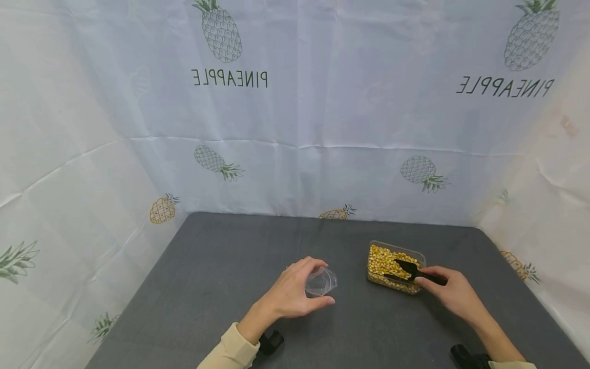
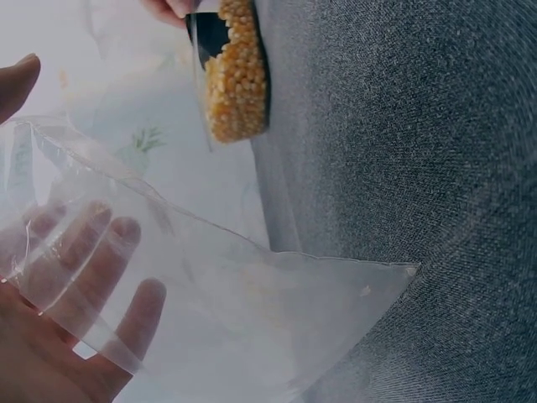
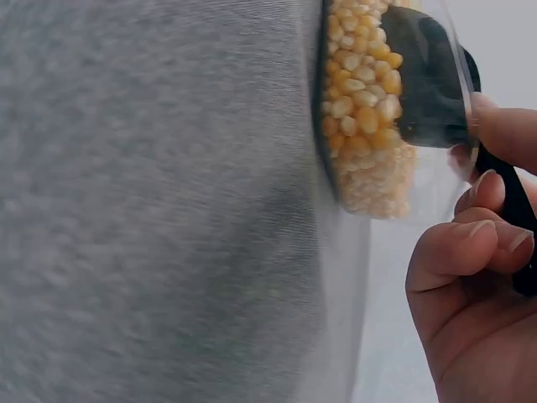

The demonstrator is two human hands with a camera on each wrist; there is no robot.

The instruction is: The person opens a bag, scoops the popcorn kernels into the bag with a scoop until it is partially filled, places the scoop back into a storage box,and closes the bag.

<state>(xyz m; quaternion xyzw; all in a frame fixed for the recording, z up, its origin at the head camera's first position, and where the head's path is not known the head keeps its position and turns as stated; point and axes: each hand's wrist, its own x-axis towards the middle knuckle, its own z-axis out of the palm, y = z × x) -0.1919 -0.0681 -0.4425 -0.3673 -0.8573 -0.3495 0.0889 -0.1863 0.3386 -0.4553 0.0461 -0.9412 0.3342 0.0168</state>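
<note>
A clear plastic bag [image 2: 252,311] is held by my left hand [image 1: 297,289], its fingers curved round one side and the thumb on the other. In the left wrist view the fingers [image 2: 101,252] show through the film, and a pointed corner of the bag hangs down close to the table. My right hand [image 1: 454,294] grips the handle of a small black scoop [image 1: 407,267], thumb against curled fingers. The scoop's blade is down among yellow corn kernels [image 3: 361,92] inside a clear rectangular container [image 1: 417,254]. That container stands to the right of the bag, with kernels filling much of it.
A dark grey table [image 1: 221,277] lies under everything. White curtains [image 1: 295,113] printed with pineapples hang behind it and along both sides. Black wrist straps [image 1: 272,342] sit on both forearms.
</note>
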